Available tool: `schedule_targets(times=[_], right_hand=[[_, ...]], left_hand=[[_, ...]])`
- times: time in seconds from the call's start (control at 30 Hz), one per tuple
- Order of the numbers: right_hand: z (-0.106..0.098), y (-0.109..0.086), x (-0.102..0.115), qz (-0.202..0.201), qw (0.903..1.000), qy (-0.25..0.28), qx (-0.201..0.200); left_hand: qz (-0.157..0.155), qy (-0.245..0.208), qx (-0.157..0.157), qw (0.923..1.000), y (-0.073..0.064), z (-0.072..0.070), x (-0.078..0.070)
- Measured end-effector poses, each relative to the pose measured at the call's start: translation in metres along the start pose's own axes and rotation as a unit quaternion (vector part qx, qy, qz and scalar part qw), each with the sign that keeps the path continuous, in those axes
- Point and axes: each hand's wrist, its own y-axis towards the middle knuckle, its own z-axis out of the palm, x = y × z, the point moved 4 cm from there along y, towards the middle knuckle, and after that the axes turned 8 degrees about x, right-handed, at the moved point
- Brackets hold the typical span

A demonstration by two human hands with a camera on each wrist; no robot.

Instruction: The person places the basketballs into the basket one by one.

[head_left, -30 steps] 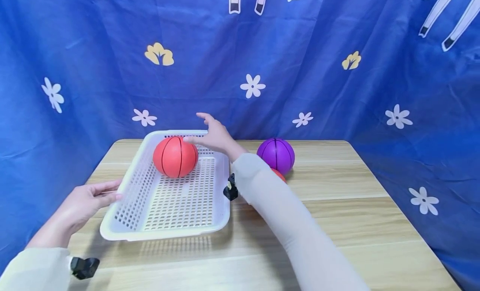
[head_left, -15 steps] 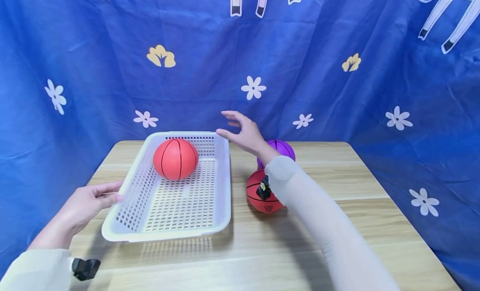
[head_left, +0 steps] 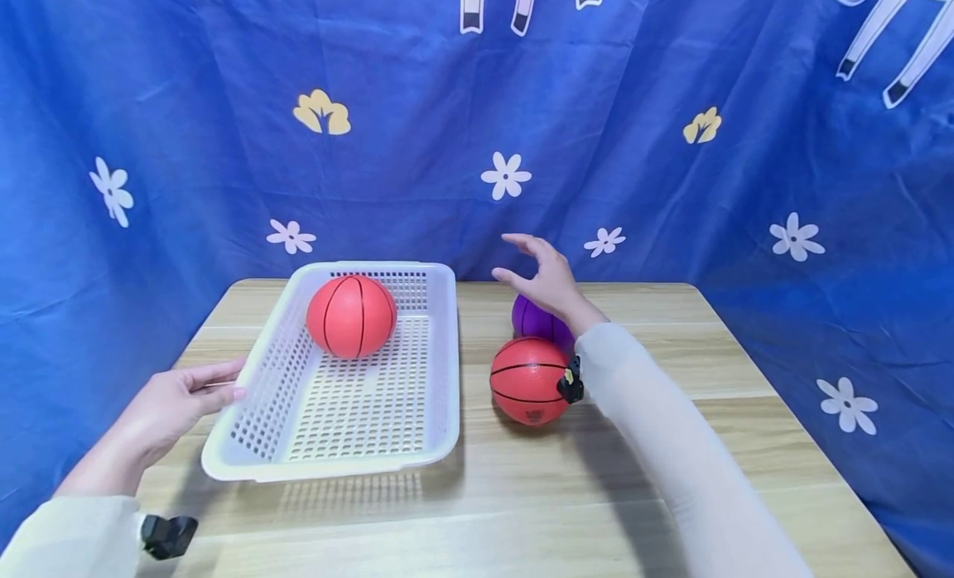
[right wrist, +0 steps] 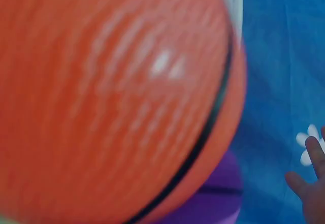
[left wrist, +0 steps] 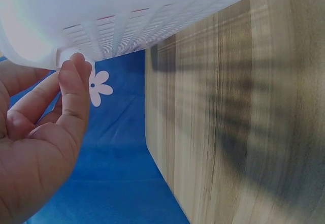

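I have the left hand (head_left: 167,406) gripping the white basket (head_left: 450,371) by its left rim, and the right hand (head_left: 550,281), fingers and thumb apart around nothing, near the purple ball (head_left: 537,323) right of the basket. I'd want the rim steady and that spread wide enough to cup a ball without nudging the near red ball (head_left: 525,383), also right of the basket; the other red ball (head_left: 350,317) sits inside, toward the far end

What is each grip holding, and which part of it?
The left grip holds the basket by its left rim. The right grip holds nothing.
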Motion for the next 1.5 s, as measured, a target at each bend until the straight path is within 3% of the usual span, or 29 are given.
schedule_targets(times=[0.33, 0.83, 1.13, 1.5], right_hand=[[-0.016, -0.026, -0.045, 0.088, 0.9958, -0.024, -0.003], [-0.015, -0.064, -0.094, 0.152, 0.9883, 0.004, 0.011], [-0.005, -0.076, -0.107, 0.168, 0.9848, 0.036, 0.024], [0.001, -0.077, -0.116, 0.17, 0.9845, 0.026, 0.035]], left_hand=[[0.007, 0.001, -0.01, 0.9999, 0.0, 0.001, -0.001], [0.01, -0.002, -0.013, 0.9999, -0.003, 0.002, -0.002], [0.009, -0.002, -0.014, 0.9999, -0.003, 0.002, -0.003], [0.01, 0.001, -0.016, 0.9998, -0.003, 0.001, -0.003]])
